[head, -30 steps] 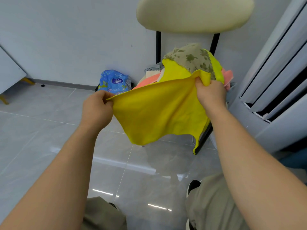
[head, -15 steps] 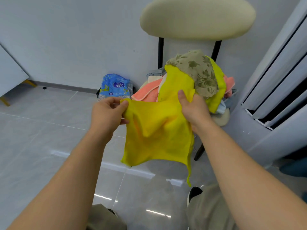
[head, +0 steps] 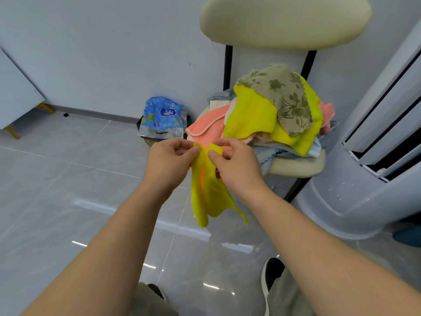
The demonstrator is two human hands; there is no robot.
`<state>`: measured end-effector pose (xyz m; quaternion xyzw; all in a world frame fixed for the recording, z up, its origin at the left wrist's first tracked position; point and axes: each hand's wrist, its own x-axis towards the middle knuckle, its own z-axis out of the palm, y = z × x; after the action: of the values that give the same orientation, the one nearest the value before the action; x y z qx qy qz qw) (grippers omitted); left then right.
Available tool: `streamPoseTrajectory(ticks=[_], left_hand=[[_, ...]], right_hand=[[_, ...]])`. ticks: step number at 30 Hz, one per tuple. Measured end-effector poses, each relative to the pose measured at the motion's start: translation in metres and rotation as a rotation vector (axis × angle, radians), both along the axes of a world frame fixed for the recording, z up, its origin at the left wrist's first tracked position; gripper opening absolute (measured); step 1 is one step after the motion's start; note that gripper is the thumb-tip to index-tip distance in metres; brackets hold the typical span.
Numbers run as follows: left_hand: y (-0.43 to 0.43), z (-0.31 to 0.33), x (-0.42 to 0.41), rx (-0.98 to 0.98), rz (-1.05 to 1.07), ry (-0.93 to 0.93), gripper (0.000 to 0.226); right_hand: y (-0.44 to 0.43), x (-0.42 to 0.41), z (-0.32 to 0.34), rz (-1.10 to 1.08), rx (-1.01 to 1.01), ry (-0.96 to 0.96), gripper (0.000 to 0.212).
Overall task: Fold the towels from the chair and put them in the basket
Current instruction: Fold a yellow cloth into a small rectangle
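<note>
A small yellow towel (head: 208, 192) hangs doubled over in front of me, above the floor. My left hand (head: 169, 161) and my right hand (head: 237, 165) pinch its top corners, held close together. Behind them stands a cream chair (head: 298, 165) with a pile of towels on its seat: another yellow towel (head: 252, 112), a coral pink towel (head: 208, 127), a beige floral towel (head: 284, 94) and pale blue ones underneath. I see no basket in this view.
A blue plastic packet (head: 163, 117) sits in a dark bin by the wall, left of the chair. A tall white appliance (head: 373, 156) stands at the right. Glossy grey floor tiles (head: 68, 190) spread out to the left. My shoes (head: 271, 274) show below.
My hands have come together, bringing the spread yellow towel's two top corners to meet, so it now hangs folded in half. The view tilted down slightly.
</note>
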<state>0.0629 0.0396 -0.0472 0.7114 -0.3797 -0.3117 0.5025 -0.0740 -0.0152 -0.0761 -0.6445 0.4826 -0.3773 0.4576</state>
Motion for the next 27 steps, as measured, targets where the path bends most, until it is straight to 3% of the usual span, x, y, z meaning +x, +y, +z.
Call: streamPoseTrajectory(ticks=[9, 15, 20, 23, 27], left_hand=[[-0.001, -0.003, 0.002, -0.051, -0.011, -0.031, 0.011], [0.003, 0.002, -0.001, -0.041, -0.047, -0.024, 0.005], [0.005, 0.004, -0.003, -0.055, -0.158, -0.008, 0.012], [0.006, 0.004, -0.005, -0.061, -0.202, 0.0, 0.017], [0.001, 0.001, -0.003, -0.062, -0.19, -0.132, 0.011]], right_hand=[[0.007, 0.004, 0.013, 0.176, 0.167, -0.212, 0.03], [0.002, -0.002, 0.003, 0.134, -0.067, -0.069, 0.011], [-0.005, -0.005, -0.009, 0.05, -0.352, 0.056, 0.012], [-0.009, -0.007, -0.011, 0.038, -0.387, 0.083, 0.015], [-0.013, -0.008, -0.018, 0.059, -0.371, 0.074, 0.021]])
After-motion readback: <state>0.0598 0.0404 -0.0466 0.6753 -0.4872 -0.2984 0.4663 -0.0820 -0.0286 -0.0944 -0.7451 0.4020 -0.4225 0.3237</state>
